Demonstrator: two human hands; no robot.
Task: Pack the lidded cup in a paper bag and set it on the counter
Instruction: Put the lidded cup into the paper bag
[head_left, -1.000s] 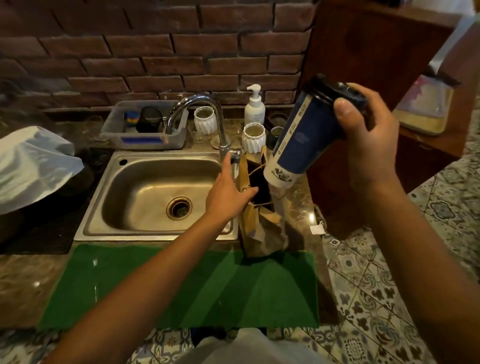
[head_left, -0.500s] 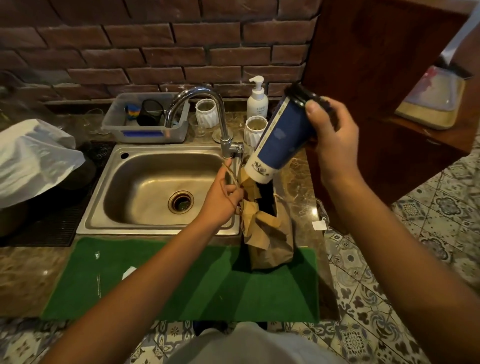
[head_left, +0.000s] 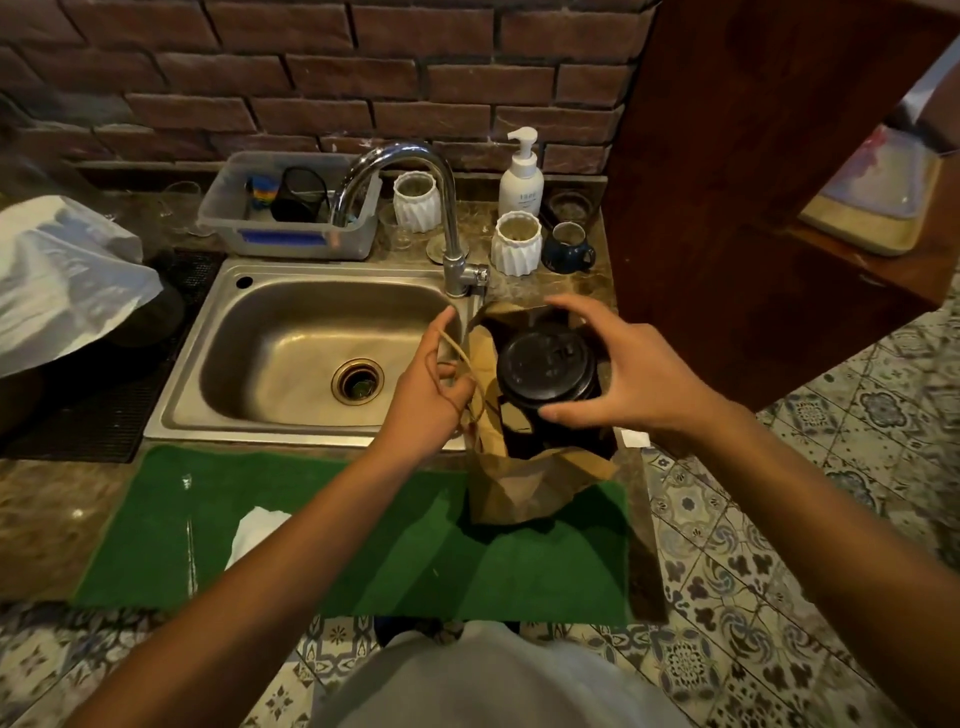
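Note:
The brown paper bag (head_left: 524, 488) stands on the counter's right end, partly on the green mat, its mouth wide open. The lidded cup (head_left: 545, 366) sits upright inside it, and only its black lid shows. My left hand (head_left: 431, 389) pinches the bag's twine handle at the bag's left rim. My right hand (head_left: 628, 374) curves around the lid from the right with fingers spread. Its thumb touches the near rim, and a small gap shows between the forefinger and the far rim.
A steel sink (head_left: 311, 348) with a tall tap (head_left: 415, 208) lies left of the bag. Behind it stand two white ribbed pots (head_left: 517, 241), a soap pump (head_left: 521, 176), a dark mug (head_left: 569, 249) and a plastic tub (head_left: 291, 213). A green mat (head_left: 363, 551) covers the front counter. Wooden cabinet (head_left: 727, 182) at right.
My right hand brought the tilted blue cup down from above the bag and stood it upright inside. Its fingers have spread around the lid. My left hand still holds the bag's handle.

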